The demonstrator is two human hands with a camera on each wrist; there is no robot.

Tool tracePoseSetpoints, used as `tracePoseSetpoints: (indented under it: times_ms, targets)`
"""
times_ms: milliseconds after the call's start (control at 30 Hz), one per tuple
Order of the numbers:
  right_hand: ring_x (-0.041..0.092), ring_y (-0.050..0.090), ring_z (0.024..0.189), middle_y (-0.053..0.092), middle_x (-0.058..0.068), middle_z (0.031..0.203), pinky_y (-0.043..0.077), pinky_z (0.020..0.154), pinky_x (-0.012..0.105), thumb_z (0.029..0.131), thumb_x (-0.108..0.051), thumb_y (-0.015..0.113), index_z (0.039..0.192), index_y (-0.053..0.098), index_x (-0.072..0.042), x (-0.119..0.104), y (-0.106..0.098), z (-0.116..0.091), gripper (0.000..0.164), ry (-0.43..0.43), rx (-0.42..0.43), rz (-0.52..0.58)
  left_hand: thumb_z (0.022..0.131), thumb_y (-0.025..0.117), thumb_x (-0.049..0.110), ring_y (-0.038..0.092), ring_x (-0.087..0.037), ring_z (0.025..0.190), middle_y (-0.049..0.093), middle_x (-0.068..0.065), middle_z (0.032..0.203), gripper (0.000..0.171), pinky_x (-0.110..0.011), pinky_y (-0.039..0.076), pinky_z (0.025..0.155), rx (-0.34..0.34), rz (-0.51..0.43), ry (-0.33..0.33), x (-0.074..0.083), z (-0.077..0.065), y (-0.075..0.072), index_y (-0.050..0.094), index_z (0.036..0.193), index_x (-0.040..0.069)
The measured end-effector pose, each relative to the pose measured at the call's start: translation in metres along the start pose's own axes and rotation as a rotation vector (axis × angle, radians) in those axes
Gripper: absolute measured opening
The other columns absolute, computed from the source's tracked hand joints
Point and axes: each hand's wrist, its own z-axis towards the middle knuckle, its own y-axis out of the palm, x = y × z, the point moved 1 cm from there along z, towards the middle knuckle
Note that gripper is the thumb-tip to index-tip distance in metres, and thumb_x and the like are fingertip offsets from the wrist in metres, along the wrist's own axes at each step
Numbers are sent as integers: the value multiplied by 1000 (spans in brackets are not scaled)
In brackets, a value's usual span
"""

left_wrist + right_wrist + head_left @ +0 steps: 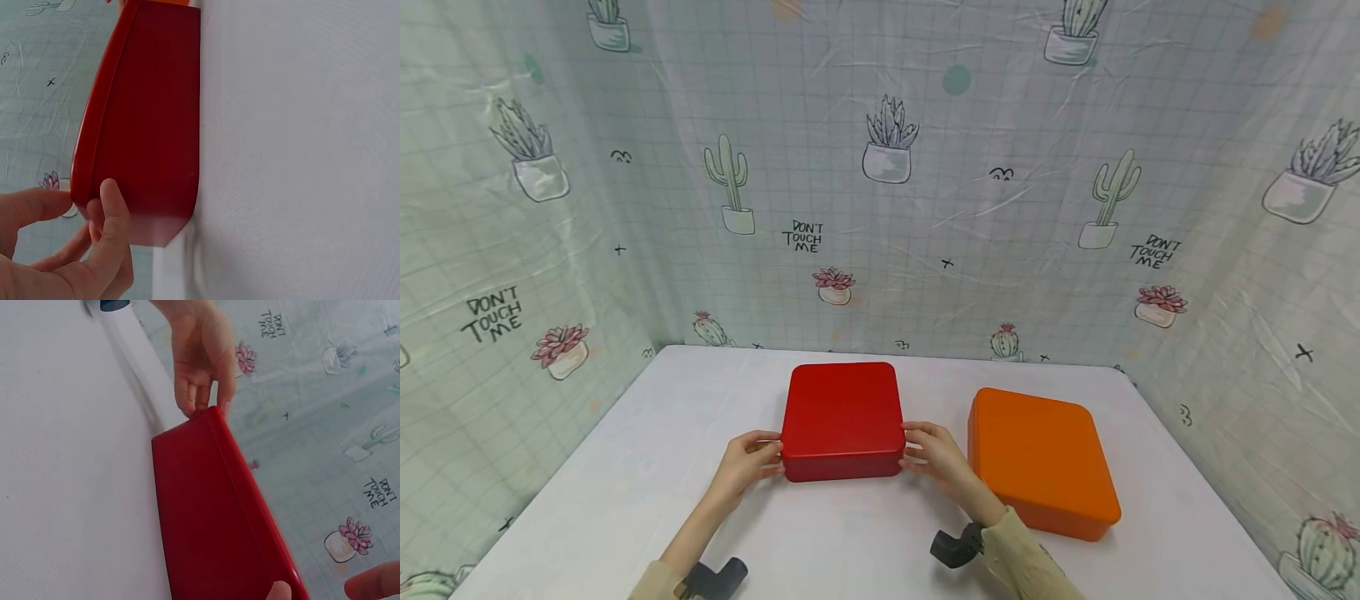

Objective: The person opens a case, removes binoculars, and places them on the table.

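Note:
A red square box [844, 417] with rounded corners sits on the white table between the two hands. At its left side, the left hand [747, 464] touches the near corner with its fingertips; in the left wrist view, the fingers [114, 215] meet the side wall and rim. The right hand [942, 460] is at the opposite side, fingertips at the wall. In the right wrist view, one fingertip [280, 591] lies against the red wall, and another finger stands apart from it. A seam runs below the box's top edge.
An orange box [1041, 462] of similar shape sits to the right, turned at an angle, close beside the right forearm. The white table [647, 467] ends at a patterned curtain [887, 217] at the back and sides. Dark wrist-worn devices [957, 546] are on both forearms.

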Motion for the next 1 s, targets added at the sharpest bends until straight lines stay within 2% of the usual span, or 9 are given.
tracePoseSetpoints:
  times_ms: [300,533,1000]
  targets:
    - [27,57,95,47,25,121,52,80,39,92,-16,43,124,40,8,3,-2,3,40,17,5,-1,87,52,5,58,-14,66,60,-5,79,32,-34,55,67,-5,-7,-1,0,1,0,48,113,-14]
    - [22,55,89,51,24,117,53,78,36,93,-13,43,124,41,10,4,-2,4,39,42,-10,55,86,55,7,61,-15,69,63,-6,82,34,-36,55,69,-3,-13,2,0,-2,0,49,112,-13]
    - [21,56,90,49,25,122,54,78,33,91,-13,49,125,41,9,4,0,5,42,79,10,49,85,55,5,64,-15,71,65,-9,84,33,-39,54,71,-1,-21,1,4,-2,-1,49,111,-15]
